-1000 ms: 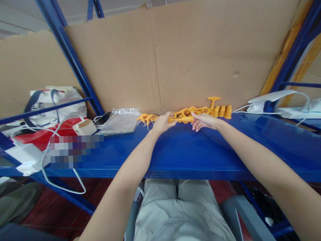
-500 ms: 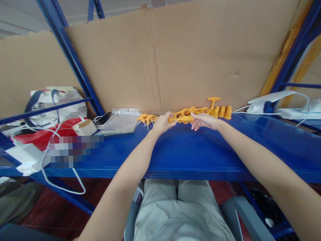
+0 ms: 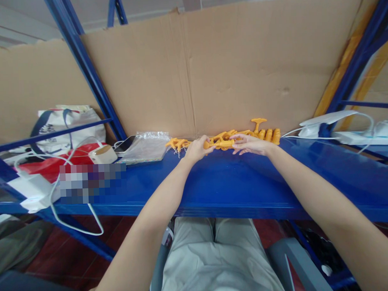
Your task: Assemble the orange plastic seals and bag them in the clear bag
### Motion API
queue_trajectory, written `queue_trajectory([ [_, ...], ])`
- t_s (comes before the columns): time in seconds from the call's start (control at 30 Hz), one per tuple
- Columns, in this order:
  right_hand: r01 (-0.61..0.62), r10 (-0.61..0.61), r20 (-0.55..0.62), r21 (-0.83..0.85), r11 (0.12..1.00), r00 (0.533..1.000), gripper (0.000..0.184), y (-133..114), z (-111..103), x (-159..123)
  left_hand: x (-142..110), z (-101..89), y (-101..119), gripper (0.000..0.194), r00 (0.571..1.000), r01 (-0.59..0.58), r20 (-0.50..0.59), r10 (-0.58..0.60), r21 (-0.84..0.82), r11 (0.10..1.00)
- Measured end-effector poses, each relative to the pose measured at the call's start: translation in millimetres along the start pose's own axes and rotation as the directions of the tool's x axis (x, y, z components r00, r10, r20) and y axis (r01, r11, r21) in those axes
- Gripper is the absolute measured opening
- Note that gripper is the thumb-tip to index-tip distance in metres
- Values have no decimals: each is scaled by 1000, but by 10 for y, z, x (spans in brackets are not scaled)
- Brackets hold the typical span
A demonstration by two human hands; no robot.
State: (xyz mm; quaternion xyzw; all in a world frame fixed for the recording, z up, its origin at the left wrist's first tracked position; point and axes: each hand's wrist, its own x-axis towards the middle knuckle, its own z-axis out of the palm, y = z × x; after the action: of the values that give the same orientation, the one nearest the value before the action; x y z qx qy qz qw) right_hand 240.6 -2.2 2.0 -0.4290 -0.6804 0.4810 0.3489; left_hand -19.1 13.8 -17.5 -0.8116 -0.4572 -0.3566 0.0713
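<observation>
My left hand point(image 3: 198, 148) is closed around the left end of a yellow plastic part point(image 3: 224, 143), which lies level just above the blue shelf. At its right end is my right hand point(image 3: 253, 144), fingers stretched out and apart; whether they touch the part is too small to tell. Behind both hands runs a row of similar yellow parts. On its left are yellow handles with metal spirals point(image 3: 178, 144), like corkscrews. To the right stand a yellow T-shaped handle point(image 3: 258, 123) and several rounded, ribbed yellow pieces point(image 3: 273, 136).
A blue shelf point(image 3: 227, 182) extends under my arms, with a cardboard sheet point(image 3: 236, 67) behind it. Left of the parts are a clear plastic bag point(image 3: 145, 148), a white charger point(image 3: 102, 154), cables and a cloth bag point(image 3: 75, 124). A white power strip point(image 3: 362, 137) sits at the right.
My right hand has shifted slightly right, and its fingers are straighter and more spread. My left hand stays in place on the yellow part.
</observation>
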Motion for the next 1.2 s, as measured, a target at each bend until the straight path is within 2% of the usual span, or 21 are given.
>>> queue_trajectory([
  [0.1,30,-30,-36,8,1000,999,30,5,11,19,4,3,2,26,1000,6,-2,-6,3,1000],
  [0.23,2,-1,-22,40,999,1000,16,-18,52,28,6,2,12,24,1000,8,-4,-8,-1,1000],
  [0.6,-13,19,-62,102,995,998,15,-57,114,9,0,9,12,24,1000,13,-14,-13,-3,1000],
  [0.9,56,-41,-109,143,988,993,23,-24,135,53,-15,-19,21,28,1000,19,19,-19,-8,1000],
  [1.03,73,-56,-161,97,993,985,26,-17,124,58,-16,-73,69,39,996,89,30,-89,3,996],
  [1.2,128,-130,-303,-26,991,944,30,26,87,147,19,-136,38,35,959,282,-37,-280,96,955],
])
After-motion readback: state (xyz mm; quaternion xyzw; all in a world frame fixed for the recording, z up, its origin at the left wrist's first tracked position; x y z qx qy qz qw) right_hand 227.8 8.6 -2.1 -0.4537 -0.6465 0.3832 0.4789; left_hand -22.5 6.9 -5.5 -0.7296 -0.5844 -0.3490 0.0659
